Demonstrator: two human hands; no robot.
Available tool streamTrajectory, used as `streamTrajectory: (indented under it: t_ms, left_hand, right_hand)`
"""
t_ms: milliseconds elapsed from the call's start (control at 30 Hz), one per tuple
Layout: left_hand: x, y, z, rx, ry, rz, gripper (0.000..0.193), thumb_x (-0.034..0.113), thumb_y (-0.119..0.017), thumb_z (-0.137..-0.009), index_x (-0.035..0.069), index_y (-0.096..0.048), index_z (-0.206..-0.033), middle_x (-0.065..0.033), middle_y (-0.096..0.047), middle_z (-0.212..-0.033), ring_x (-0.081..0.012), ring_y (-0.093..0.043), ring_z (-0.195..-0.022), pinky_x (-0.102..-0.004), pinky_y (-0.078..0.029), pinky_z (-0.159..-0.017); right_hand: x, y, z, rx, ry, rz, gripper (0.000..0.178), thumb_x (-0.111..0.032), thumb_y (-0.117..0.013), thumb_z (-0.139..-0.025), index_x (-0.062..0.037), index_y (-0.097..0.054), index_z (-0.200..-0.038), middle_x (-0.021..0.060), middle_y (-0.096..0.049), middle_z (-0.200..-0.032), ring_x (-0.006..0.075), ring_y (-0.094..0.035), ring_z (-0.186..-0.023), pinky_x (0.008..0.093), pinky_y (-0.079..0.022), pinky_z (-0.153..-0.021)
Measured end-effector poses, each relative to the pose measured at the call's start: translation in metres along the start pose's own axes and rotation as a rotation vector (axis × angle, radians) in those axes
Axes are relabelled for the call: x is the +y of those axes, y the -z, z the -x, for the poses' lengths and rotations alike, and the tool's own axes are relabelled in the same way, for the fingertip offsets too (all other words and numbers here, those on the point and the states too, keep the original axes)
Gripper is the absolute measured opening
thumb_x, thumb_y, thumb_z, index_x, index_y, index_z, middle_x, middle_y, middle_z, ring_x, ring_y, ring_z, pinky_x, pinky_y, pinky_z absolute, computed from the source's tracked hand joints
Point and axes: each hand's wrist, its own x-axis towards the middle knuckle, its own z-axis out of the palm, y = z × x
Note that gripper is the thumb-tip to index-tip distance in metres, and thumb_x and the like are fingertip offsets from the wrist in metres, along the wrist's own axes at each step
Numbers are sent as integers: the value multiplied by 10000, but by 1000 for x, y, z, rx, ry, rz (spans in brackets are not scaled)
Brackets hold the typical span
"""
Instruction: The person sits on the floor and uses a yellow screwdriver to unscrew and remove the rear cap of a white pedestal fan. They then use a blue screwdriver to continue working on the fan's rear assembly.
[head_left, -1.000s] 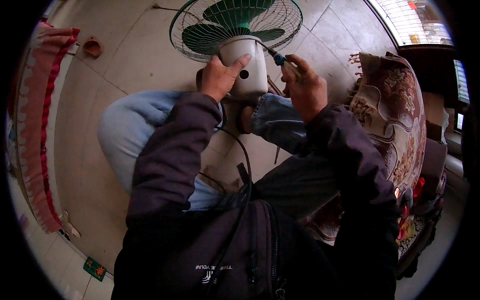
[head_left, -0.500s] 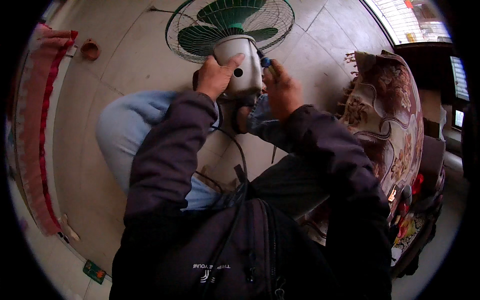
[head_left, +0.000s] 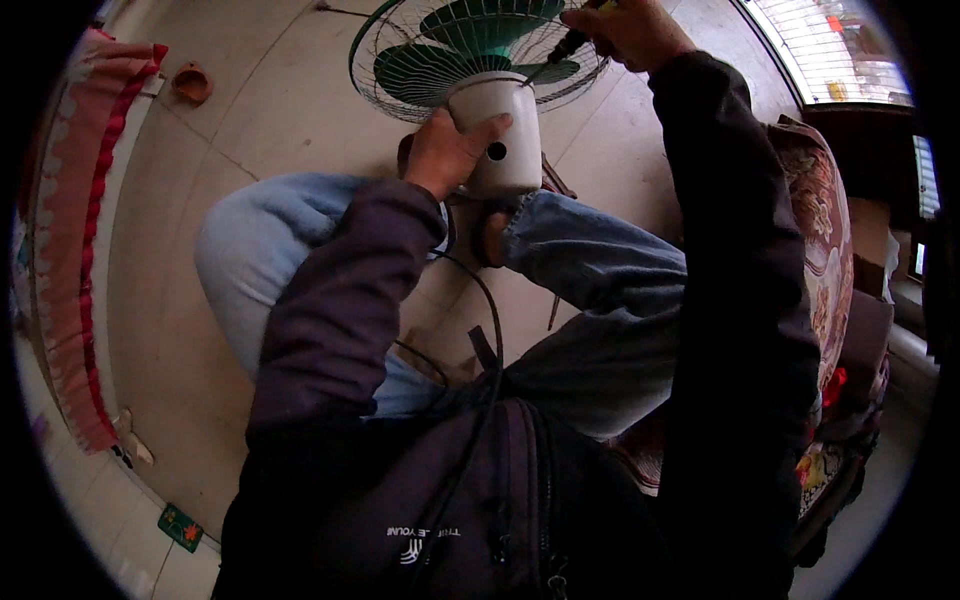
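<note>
A fan with green blades (head_left: pixel 490 22) and a green wire cage stands at the top, its off-white motor housing (head_left: pixel 515 130) toward me. My left hand (head_left: pixel 445 155) is closed around the left side of the housing, thumb laid across its face beside a round dark hole. At the upper right, my right hand (head_left: pixel 640 35) grips a screwdriver (head_left: pixel 566 47) with a dark and yellow handle. The screwdriver slants down to the left, and its tip is at the housing's far rim, near the cage. Whether it sits in a screw is too small to tell.
A black cable (head_left: pixel 490 300) runs across my lap. My jeans-clad legs (head_left: pixel 270 250) are folded around the fan on the tiled floor. A brown clay bowl (head_left: pixel 191 83) is at the far left, near a pink cloth (head_left: pixel 75 240). Patterned fabric (head_left: pixel 815 200) drapes at right.
My right hand has moved up and to the right, carrying the screwdriver from the housing's side to its far rim. The housing has shifted slightly right, with my left hand still on it.
</note>
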Motion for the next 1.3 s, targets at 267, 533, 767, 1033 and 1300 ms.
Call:
streamTrajectory:
  t_ms: [267,533,767,1033,1300]
  left_hand:
    - [2,-3,9,-7,22,128,838,628,-726,-664,-82,-599,-1090,-191,-666,-997,-273,-660,-905,-355,-513,-819]
    - [-13,-24,17,63,-71,346,832,556,-769,-676,-68,-527,-1171,-235,-621,-1093,-324,-633,-994,-390,-499,-874]
    - [-27,-34,15,89,-171,166,929,499,-780,-696,-59,-369,-1315,-251,-528,-1214,-385,-567,-1106,-444,-457,-952]
    - [-20,-43,19,159,-114,77,865,485,-774,-706,-48,-393,-1271,-243,-570,-1137,-396,-601,-1035,-470,-495,-865]
    - [-49,-49,13,198,-361,-54,655,318,-718,-799,-57,-402,-1233,-271,-532,-1159,-426,-563,-1040,-471,-473,-846]
  right_hand:
    - [20,-19,41,295,401,-10,238,-227,-681,-883,1,-661,-948,73,-652,-748,119,-586,-613,254,-494,-551]
    - [10,-74,116,395,457,-88,187,-151,-725,-829,-61,-666,-982,129,-695,-831,175,-688,-746,298,-536,-674]
    - [14,-102,116,392,670,191,226,-138,-716,-834,-85,-663,-1047,135,-678,-877,278,-682,-747,321,-532,-633]
    - [11,-116,113,415,703,563,212,-173,-685,-832,-150,-630,-1035,71,-604,-742,269,-627,-632,378,-489,-505]
    - [-2,-133,118,260,752,650,273,-152,-616,-849,-104,-533,-1104,111,-600,-807,301,-651,-714,420,-505,-533]
